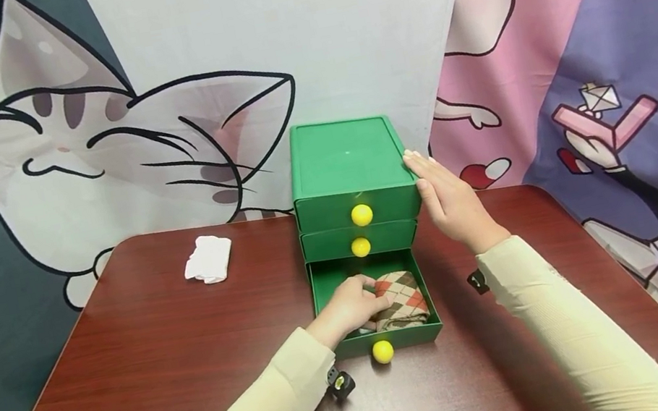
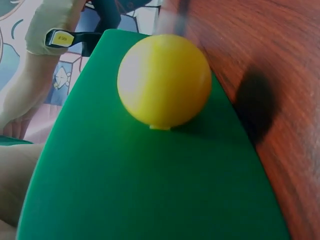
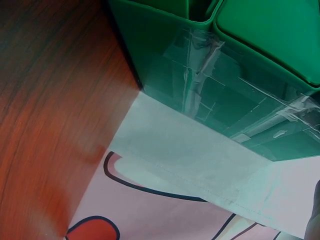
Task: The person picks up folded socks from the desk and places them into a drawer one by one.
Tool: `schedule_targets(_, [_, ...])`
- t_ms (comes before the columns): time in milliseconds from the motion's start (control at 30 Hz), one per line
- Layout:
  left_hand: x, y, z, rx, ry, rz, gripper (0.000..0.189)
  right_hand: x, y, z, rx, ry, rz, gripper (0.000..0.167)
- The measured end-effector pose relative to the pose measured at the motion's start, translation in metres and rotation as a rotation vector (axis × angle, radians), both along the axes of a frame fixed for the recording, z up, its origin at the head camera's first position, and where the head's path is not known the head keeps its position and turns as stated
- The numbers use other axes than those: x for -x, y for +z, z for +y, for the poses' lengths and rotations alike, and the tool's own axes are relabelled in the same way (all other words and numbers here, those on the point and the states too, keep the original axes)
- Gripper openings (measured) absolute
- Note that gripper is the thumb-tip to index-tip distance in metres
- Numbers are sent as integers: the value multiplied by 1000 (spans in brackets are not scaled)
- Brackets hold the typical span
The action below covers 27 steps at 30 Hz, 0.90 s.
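A green three-drawer box (image 1: 347, 158) stands on the table with its bottom drawer (image 1: 408, 337) pulled out. Inside that drawer, on the right, lies a folded argyle cloth (image 1: 403, 295) in beige, brown and orange. My left hand (image 1: 347, 309) reaches into the drawer and pinches the cloth's left edge between thumb and fingers. Something pale shows low in the drawer under this hand. My right hand (image 1: 450, 202) rests with straight fingers against the box's upper right side. The drawer's yellow ball knob (image 2: 165, 80) fills much of the left wrist view.
On the table's left side lies a folded white cloth (image 1: 208, 259). The upper two drawers, with yellow knobs (image 1: 361, 214), are closed. Clear tape (image 3: 200, 75) runs along the box's side. A cartoon-printed backdrop (image 1: 97, 165) hangs behind the brown wooden table (image 1: 148, 340).
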<state>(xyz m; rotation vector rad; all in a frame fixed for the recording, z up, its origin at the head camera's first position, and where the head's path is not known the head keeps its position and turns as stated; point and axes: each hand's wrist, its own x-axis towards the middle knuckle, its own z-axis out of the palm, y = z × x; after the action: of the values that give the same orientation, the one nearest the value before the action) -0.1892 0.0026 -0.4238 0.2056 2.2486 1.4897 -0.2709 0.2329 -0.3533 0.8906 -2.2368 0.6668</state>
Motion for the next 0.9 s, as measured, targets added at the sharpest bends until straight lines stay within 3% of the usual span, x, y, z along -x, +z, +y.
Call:
schedule_targets(200, [-4,9,-8,205,-35,188,50,1,-1,-2,-4,5,-2,43])
schedule_targets(367, [-11,21,-15,208,-22,254,43,2,-2,-1,-2,2,15,43])
schedule_targets(500, [-14,28,-21,191,-1,379,33,1,-2,0,-3,-1,26,43])
schedule_targets(667, [-18,38,-34,142,82,540,19,1,-2,0,-9,4,28,43])
schedule_targets(900, [-16,50,-62,56,269,759,11,1,-2,-1,-8,0,39,42])
